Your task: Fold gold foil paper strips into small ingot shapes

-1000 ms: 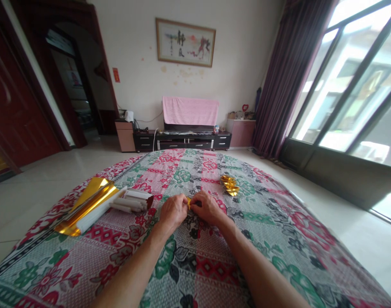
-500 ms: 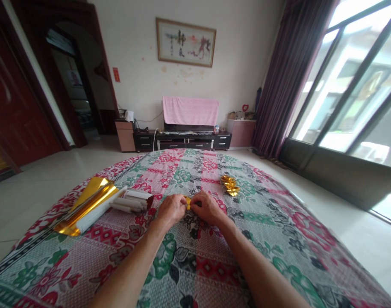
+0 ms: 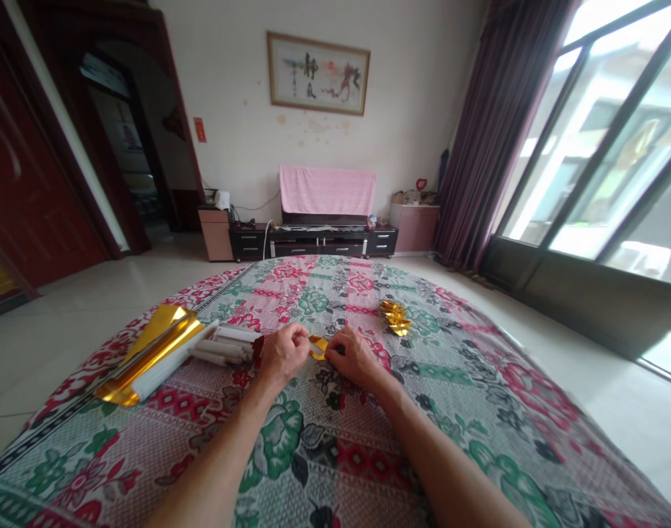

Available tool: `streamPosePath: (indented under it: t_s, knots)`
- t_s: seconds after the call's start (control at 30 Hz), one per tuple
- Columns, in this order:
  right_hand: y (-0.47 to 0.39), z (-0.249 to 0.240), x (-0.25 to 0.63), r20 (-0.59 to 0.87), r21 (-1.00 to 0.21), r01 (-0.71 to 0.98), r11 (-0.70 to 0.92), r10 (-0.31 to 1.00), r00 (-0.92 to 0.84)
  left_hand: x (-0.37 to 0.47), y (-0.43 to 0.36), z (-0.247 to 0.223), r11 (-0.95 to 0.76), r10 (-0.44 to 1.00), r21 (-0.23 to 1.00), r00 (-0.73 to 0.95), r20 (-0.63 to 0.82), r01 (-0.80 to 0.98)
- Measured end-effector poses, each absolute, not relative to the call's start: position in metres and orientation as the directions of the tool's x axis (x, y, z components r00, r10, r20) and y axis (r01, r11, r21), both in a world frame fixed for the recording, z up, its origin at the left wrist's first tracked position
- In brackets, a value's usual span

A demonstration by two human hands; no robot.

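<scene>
A small piece of gold foil paper lies between my hands, just above the patterned cloth, with a pale patch showing at its middle. My right hand pinches its right end between thumb and fingers. On the other side, my left hand has its thumb and fingers pressed together close by the foil's left end. Whether those fingertips grip a corner of it I cannot make out. Beyond my right hand, several folded gold foil pieces sit in a small row.
To the left lie a gold foil sheet, partly rolled, and several white paper rolls. A floral tablecloth covers the rounded table. Farther off stand a low black cabinet and a pink cloth over a screen-like shape.
My left hand has shifted a little to the left and up, so more of the gold foil paper shows. My right hand stays in nearly the same place.
</scene>
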State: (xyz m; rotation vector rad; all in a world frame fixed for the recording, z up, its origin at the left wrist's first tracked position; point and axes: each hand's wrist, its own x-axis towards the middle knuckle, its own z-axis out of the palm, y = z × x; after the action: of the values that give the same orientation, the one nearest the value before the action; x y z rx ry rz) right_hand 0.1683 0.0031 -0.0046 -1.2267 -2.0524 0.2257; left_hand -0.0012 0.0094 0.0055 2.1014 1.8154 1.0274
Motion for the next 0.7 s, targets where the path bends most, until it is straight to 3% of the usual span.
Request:
streamPosePath:
  t_s: [0.1, 0.33, 0.7]
  knots:
    - [0.002, -0.004, 0.168, 0.500, -0.478, 0.697, 0.534, 0.818, -0.285, -0.006, 0.015, 0.000, -0.286, 0.880, 0.501, 0.017, 0.476, 0.817]
    - [0.000, -0.002, 0.172, 0.517, -0.456, 0.684, 0.570, 0.795, -0.318, -0.009, 0.023, -0.011, -0.490, 0.846, 0.438, 0.288, 0.449, 0.754]
    - [0.002, -0.006, 0.175, 0.538, -0.460, 0.651, 0.604, 0.773, -0.336, -0.009, 0.024, -0.016, -0.493, 0.831, 0.414, 0.274, 0.484, 0.765]
